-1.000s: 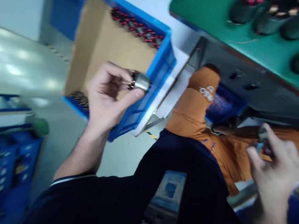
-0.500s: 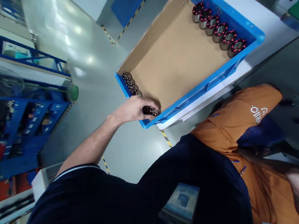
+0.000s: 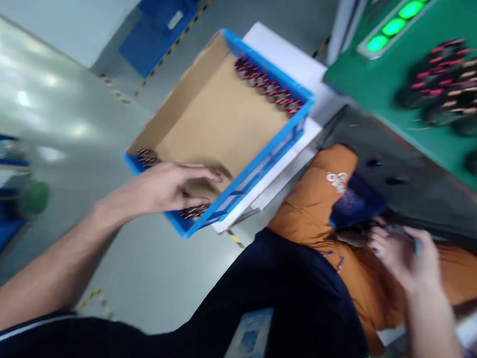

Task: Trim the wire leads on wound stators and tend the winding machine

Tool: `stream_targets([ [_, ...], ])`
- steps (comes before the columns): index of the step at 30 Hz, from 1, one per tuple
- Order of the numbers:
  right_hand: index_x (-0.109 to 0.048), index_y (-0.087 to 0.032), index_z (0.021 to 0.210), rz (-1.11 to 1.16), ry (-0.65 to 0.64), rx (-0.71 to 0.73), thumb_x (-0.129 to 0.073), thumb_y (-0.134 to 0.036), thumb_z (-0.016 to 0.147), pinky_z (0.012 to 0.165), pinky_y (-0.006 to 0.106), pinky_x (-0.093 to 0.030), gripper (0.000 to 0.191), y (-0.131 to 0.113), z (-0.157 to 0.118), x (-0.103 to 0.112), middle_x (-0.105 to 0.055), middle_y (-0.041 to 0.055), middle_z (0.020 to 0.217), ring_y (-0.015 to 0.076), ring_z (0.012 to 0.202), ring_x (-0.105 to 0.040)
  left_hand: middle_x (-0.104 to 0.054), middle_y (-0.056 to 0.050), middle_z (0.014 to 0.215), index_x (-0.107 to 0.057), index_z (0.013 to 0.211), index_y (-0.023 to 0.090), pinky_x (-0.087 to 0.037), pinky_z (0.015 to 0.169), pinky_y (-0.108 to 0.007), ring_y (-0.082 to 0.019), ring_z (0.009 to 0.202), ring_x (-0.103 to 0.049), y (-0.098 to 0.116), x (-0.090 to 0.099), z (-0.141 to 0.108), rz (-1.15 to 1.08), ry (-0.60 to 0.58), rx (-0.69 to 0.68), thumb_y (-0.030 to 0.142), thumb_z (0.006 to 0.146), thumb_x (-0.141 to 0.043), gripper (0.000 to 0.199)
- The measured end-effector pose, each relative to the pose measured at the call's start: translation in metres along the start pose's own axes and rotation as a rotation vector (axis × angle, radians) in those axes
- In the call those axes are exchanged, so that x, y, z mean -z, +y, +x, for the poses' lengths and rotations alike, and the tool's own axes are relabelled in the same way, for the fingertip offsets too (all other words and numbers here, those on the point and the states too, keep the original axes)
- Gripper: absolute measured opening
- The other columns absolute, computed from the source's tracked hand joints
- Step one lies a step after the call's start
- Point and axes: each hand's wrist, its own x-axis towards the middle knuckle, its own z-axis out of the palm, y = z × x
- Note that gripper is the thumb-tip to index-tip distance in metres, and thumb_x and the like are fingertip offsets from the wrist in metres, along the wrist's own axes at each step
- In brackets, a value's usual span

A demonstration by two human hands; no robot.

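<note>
My left hand (image 3: 179,188) is over the near end of a blue crate (image 3: 259,172), fingers apart and holding nothing. Just below its thumb, a motor stator (image 3: 194,211) stands in the near corner of the crate. More copper-coloured stators (image 3: 146,157) line the same end, partly covered by my hand. Along the far end runs a row of several stators (image 3: 267,85) with red-pink ends. Above my orange-clad lap, my right hand (image 3: 407,258) has its fingers curled around something dark with a bit of teal; blur hides what it is.
Cardboard (image 3: 214,121) lines the crate, which rests on a white stand (image 3: 283,55). On the right, a green worktable (image 3: 367,90) carries several blurred stators (image 3: 463,87) and a strip of green lights (image 3: 394,26). Blue bins (image 3: 150,37) stand on the floor beyond.
My left hand has let go of the stator in the near corner and opened. My right hand has come into view over my lap. The view has swung right, showing the green worktable.
</note>
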Motion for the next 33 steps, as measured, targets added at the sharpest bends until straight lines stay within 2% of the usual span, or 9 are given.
stream_targets([
  [4,-0.058,-0.009,0.139,0.281,-0.146,-0.194,-0.066,-0.044,0.081,0.056,0.024,-0.055,0.068,-0.008,0.002,-0.019,-0.057,0.0054,0.087,0.0168,0.074,-0.059,-0.076,-0.002,0.150,-0.069,0.152,0.033,-0.059,0.116,-0.046,-0.028,0.133,-0.075,0.063,0.034,0.097,0.103,0.373,-0.308,0.062,0.106,-0.074,0.055],
  [7,-0.053,-0.006,0.149,0.331,-0.260,-0.186,-0.065,-0.044,0.087,0.061,0.023,-0.055,0.074,-0.002,-0.007,-0.022,-0.062,0.0080,0.094,0.0167,0.078,-0.059,-0.074,-0.004,0.149,-0.073,0.144,0.029,-0.055,0.121,-0.047,-0.028,0.138,-0.069,0.126,0.045,0.181,0.005,0.490,-0.438,0.057,0.106,-0.075,0.048],
  [11,-0.056,-0.011,0.152,0.249,-0.347,-0.147,-0.070,-0.046,0.085,0.068,0.026,-0.060,0.076,0.007,-0.026,-0.015,-0.068,0.0093,0.101,0.0165,0.079,-0.061,-0.068,-0.006,0.149,-0.075,0.130,0.031,-0.055,0.119,-0.048,-0.030,0.139,-0.061,0.186,0.032,0.262,0.010,0.555,-0.451,0.050,0.100,-0.081,0.037],
  [14,-0.057,-0.018,0.155,0.193,-0.327,-0.085,-0.073,-0.045,0.085,0.068,0.028,-0.061,0.077,0.011,-0.035,-0.004,-0.072,0.0091,0.107,0.0187,0.084,-0.066,-0.063,-0.009,0.148,-0.073,0.123,0.028,-0.055,0.115,-0.051,-0.032,0.141,-0.053,0.199,0.011,0.289,0.120,0.605,-0.372,0.046,0.103,-0.078,0.027],
  [20,-0.062,-0.022,0.153,0.095,-0.181,-0.017,-0.079,-0.043,0.077,0.066,0.025,-0.055,0.081,0.020,-0.039,0.010,-0.077,0.0094,0.116,0.0180,0.086,-0.068,-0.062,-0.008,0.145,-0.074,0.116,0.025,-0.052,0.120,-0.058,-0.031,0.141,-0.045,0.176,0.001,0.312,0.112,0.624,-0.314,0.054,0.103,-0.079,0.032],
  [23,-0.066,-0.024,0.150,-0.014,-0.129,0.063,-0.076,-0.040,0.076,0.068,0.025,-0.052,0.077,0.024,-0.044,0.007,-0.077,0.0076,0.115,0.0172,0.087,-0.066,-0.066,-0.007,0.148,-0.076,0.108,0.026,-0.050,0.123,-0.063,-0.033,0.142,-0.050,0.183,0.005,0.295,0.116,0.670,-0.323,0.051,0.104,-0.080,0.026],
  [26,-0.071,-0.026,0.149,-0.256,-0.074,0.314,-0.069,-0.028,0.077,0.077,0.027,-0.053,0.072,0.024,-0.062,-0.001,-0.076,0.0040,0.110,0.0160,0.088,-0.063,-0.073,-0.005,0.144,-0.069,0.100,0.027,-0.056,0.120,-0.058,-0.027,0.138,-0.066,0.212,-0.001,0.252,-0.066,0.726,-0.375,0.039,0.110,-0.075,0.016],
  [29,-0.071,-0.031,0.155,-0.592,-0.073,0.649,-0.064,-0.019,0.089,0.091,0.032,-0.055,0.067,0.019,-0.094,-0.013,-0.076,0.0024,0.113,0.0162,0.094,-0.065,-0.079,0.000,0.128,-0.067,0.099,0.029,-0.065,0.109,-0.051,-0.025,0.124,-0.076,0.244,-0.022,0.210,-0.264,0.655,-0.449,0.033,0.104,-0.082,0.016],
  [33,-0.058,-0.039,0.170,-0.887,-0.102,0.962,-0.060,-0.014,0.099,0.092,0.036,-0.057,0.075,0.006,-0.130,-0.032,-0.074,0.0045,0.125,0.0188,0.099,-0.066,-0.081,0.001,0.125,-0.075,0.103,0.033,-0.068,0.096,-0.047,-0.026,0.110,-0.078,0.263,-0.058,0.192,-0.304,0.596,-0.510,0.036,0.097,-0.090,0.016],
])
